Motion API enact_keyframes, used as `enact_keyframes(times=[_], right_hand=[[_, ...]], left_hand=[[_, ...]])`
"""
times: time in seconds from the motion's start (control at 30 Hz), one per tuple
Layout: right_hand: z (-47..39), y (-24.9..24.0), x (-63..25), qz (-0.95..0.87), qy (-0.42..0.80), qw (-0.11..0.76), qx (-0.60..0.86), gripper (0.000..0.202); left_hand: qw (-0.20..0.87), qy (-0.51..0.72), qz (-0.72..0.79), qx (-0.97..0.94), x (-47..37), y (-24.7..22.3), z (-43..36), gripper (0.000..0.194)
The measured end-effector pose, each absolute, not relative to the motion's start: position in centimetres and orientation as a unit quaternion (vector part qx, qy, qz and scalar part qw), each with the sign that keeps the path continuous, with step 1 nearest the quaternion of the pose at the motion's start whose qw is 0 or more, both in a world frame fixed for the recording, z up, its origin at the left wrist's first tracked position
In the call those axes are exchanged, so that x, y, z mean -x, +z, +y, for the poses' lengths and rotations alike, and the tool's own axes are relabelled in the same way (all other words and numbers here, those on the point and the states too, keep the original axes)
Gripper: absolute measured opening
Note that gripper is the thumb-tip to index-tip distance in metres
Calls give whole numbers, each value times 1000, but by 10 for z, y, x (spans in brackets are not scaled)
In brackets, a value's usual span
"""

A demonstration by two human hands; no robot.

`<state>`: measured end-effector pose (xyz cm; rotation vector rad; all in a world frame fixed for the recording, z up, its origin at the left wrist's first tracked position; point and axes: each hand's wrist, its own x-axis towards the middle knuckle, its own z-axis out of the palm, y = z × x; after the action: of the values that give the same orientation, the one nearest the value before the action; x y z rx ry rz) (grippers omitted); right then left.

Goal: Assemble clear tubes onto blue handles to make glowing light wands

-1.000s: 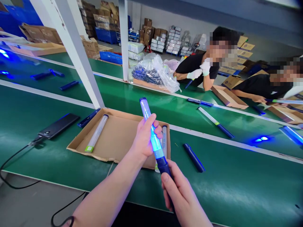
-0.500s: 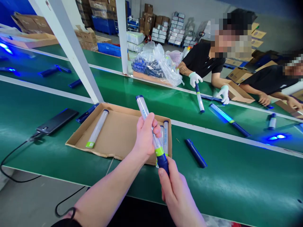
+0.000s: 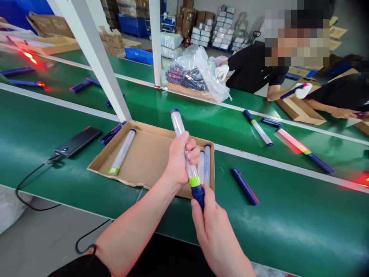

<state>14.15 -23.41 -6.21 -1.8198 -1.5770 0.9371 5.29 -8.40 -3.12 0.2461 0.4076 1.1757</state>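
My left hand (image 3: pixel 182 158) is wrapped round the clear tube of a light baton (image 3: pixel 178 122), which tilts with its blue cap up and away from me. At its lower end, below a lime-green band, my right hand (image 3: pixel 211 223) grips the dark blue handle (image 3: pixel 197 195); the palm hides the handle's end. Under my left hand lies a shallow cardboard tray (image 3: pixel 152 144). One clear tube (image 3: pixel 123 151) rests at its left side, and two tubes (image 3: pixel 206 164) lie at its right, partly behind my hand. A loose blue handle (image 3: pixel 245 186) lies right of the tray.
A black power bank (image 3: pixel 79 141) with a cable is on the left of the green table. A white post (image 3: pixel 93 57) rises behind the tray. Beyond a low rail, a red-lit baton (image 3: pixel 305 150) lies on the belt. A gloved co-worker (image 3: pixel 259 65) stands across.
The view has shifted slightly, while both hands keep their hold on the baton. Lit batons turned from blue to red. The co-worker set a baton down and reached to the plastic bag.
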Motion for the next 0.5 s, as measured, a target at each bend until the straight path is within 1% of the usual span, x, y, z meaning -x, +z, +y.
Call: enact_keyframes(times=[0.07,0.17,0.23,0.33,0.4,0.5], right_hand=[[-232,-60,-144,-588,377,270,663,44],[-231,-61,-146,-579,396,296,648,34],[-232,-67,-146,-561,412,308,649,34],[-236,-78,-148,-515,475,328,633,42],[-241,-83,-154,-489,503,358,616,45],[-247,-82,-172,-478,514,388,597,44]], left_hand=[[794,558,199,-136,-53,-31,-84,42],[765,572,238,-174,-56,-32,-86,46],[739,581,279,-197,-59,-32,-89,45],[709,594,303,-231,-64,-29,-91,44],[729,580,260,-254,-69,-25,-91,45],[797,511,148,-286,-82,-18,-93,45]])
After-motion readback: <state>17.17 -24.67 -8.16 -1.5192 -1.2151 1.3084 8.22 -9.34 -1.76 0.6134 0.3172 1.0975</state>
